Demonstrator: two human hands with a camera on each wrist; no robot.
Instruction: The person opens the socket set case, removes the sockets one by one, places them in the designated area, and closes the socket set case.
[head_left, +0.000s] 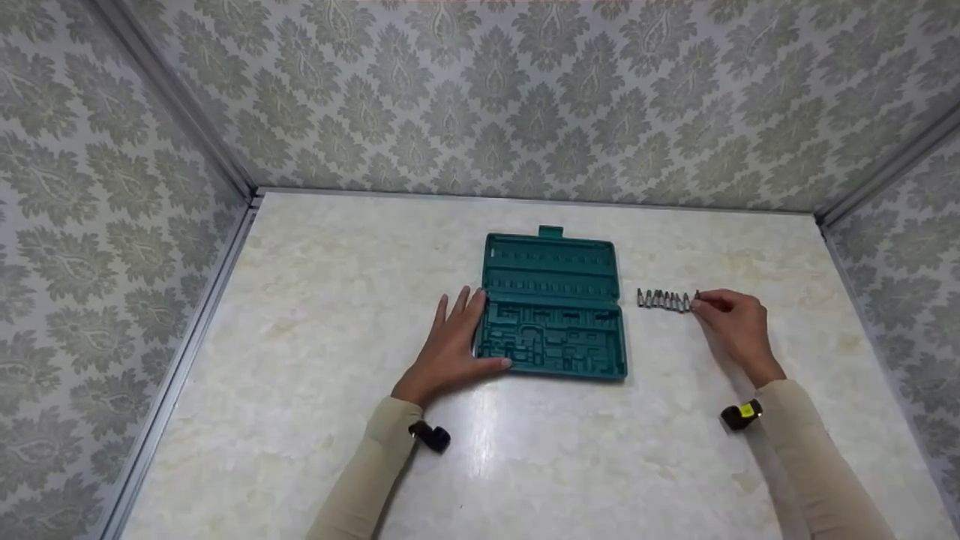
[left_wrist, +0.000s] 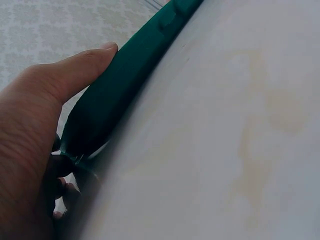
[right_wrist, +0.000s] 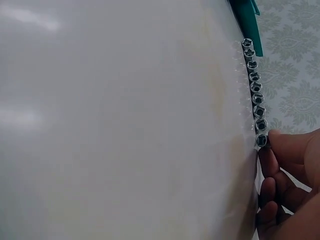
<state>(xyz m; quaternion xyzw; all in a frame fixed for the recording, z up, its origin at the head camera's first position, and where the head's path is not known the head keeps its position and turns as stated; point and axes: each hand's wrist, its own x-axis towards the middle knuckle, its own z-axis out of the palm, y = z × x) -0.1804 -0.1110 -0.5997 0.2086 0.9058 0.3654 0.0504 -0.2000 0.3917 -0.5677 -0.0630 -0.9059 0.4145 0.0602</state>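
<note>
A green plastic case (head_left: 551, 304) lies unfolded on the table, its lid away from me and its moulded base nearer. My left hand (head_left: 450, 345) rests against the case's near left corner, fingers spread straight along the left side. Its thumb (left_wrist: 95, 62) lies on the case's front edge in the left wrist view. Right of the case runs a row of small metal bit sockets (head_left: 664, 300), their square holes facing the right wrist camera. My right hand (head_left: 739, 330) pinches the bit socket (right_wrist: 261, 140) at the row's right end between thumb and fingertip.
A pale marbled table (head_left: 345, 255) lies under everything, with patterned wall panels (head_left: 495, 97) behind and at both sides. The case's latch tab (head_left: 551, 232) sticks out at its far edge. Small dark cameras (head_left: 431, 435) are strapped at the wrists.
</note>
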